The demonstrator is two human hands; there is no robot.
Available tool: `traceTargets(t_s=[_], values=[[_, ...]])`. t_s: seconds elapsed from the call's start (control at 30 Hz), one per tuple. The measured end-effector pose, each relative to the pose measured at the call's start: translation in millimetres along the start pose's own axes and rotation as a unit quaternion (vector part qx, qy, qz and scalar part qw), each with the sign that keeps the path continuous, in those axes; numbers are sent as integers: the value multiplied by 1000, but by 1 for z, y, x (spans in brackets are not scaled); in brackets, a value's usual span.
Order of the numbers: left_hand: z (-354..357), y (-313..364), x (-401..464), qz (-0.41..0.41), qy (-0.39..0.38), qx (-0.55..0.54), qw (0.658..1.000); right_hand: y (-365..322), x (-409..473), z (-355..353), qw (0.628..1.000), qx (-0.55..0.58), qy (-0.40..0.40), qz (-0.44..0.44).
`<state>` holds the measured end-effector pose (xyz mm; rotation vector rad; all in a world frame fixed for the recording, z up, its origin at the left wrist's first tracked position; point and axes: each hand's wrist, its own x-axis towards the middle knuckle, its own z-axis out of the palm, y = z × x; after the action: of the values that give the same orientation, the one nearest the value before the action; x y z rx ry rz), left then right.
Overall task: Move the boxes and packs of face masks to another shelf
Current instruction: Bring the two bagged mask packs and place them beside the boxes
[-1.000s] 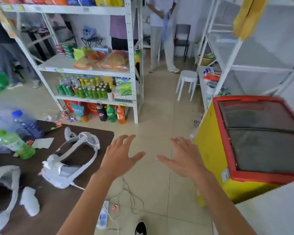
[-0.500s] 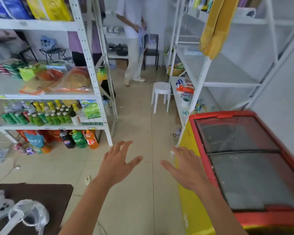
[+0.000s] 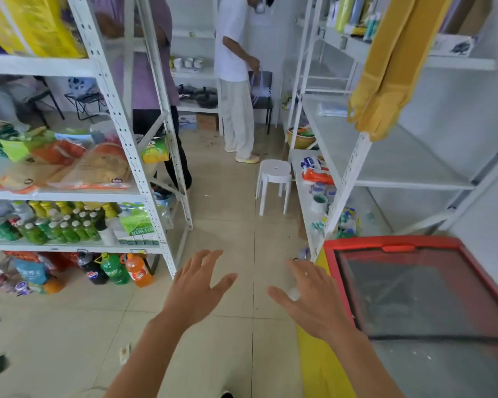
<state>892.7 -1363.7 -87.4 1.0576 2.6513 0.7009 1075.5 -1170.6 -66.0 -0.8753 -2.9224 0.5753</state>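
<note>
Low in the frame's centre, the left hand (image 3: 197, 291) and right hand (image 3: 314, 300) reach forward over the tiled floor, both spread and empty. Right of them sits a red-rimmed chest freezer (image 3: 397, 248). Beyond it, in the upper right of the frame, a white shelving unit (image 3: 354, 156) carries a pale blue pack, possibly face masks (image 3: 332, 109), far ahead and nearer the right hand, though blur prevents certainty.

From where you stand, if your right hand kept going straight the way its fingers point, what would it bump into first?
Probably nothing soon. The right hand is open and empty, its fingers aimed up the aisle, left of the red-rimmed freezer. The white stool looks first in line, though depth is unclear.
</note>
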Motion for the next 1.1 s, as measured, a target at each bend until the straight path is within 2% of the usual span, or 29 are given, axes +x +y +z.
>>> traceTargets(t_s=[0.33, 0.57, 0.9, 1.1], values=[[-13, -15, 190, 32, -20, -16, 999, 4, 183, -21, 1000, -15, 24, 13], [0, -23, 318, 43, -43, -4, 998, 31, 302, -27, 999, -22, 2, 34], [-2, -15, 525, 27, -30, 11, 999, 69, 513, -51, 1000, -15, 6, 16], [-13, -39, 627, -1, -24, -5, 1000, 79, 631, -47, 1000, -8, -21, 15]])
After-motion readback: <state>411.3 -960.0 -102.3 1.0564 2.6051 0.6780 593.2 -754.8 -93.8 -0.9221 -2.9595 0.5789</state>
